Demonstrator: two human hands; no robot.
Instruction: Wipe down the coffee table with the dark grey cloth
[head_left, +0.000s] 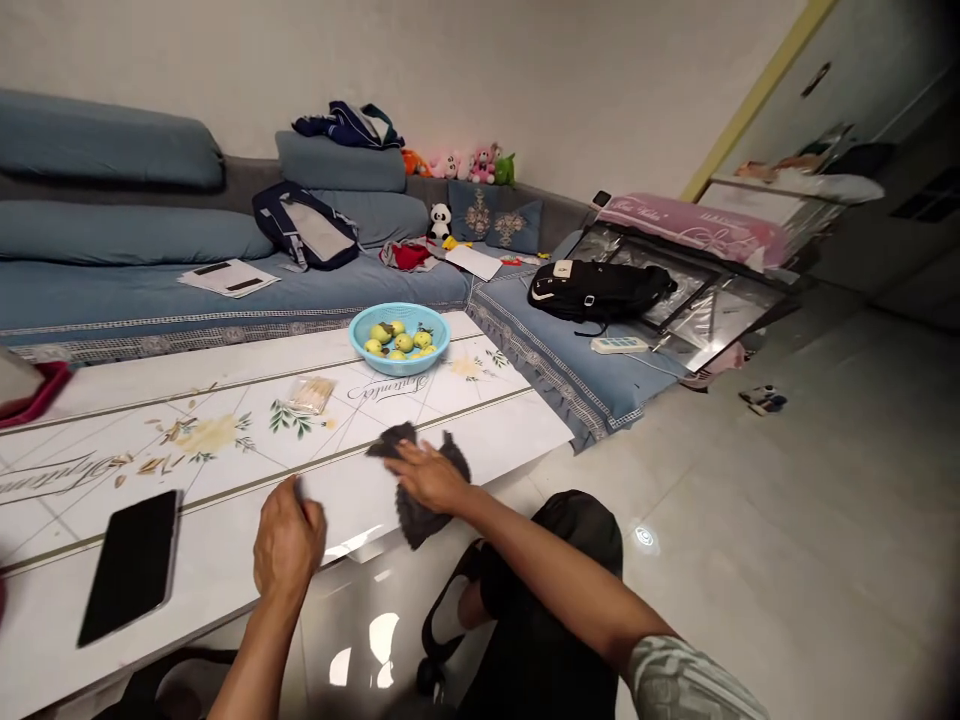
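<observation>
right hand (pixel 431 478) — fingers spread on dark cloth (pixel 416 522), reaching edge of table (pixel 510 430) | left hand (pixel 289 535) — fingers curled in, well apart

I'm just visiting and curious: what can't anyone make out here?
- Head view: the table beneath the dark cloth, covered by cloth and right hand.
- Head view: whatever the left hand may hold, hidden by its curl.
- Head view: the rest of the red-edged thing, cut off by the left edge.
</observation>
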